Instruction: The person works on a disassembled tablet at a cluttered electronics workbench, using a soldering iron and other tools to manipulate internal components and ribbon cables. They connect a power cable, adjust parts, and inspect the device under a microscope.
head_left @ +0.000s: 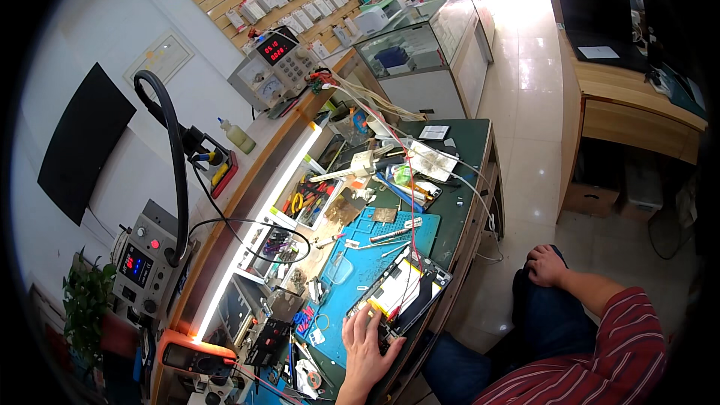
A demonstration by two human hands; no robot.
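One uncovered tablet (394,285), at the bench (469,142) edge: left hand (367,351) over one end, fingers parted, grip indeterminable; right hand (546,265) relaxed, empty, on knee (532,304); steadying lightly by the rim advisable.

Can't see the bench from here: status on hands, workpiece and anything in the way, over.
Left hand, fingers spread, at near end of opened tablet; right hand resting on right leg. Tablet insides exposed. Red lead running over it.
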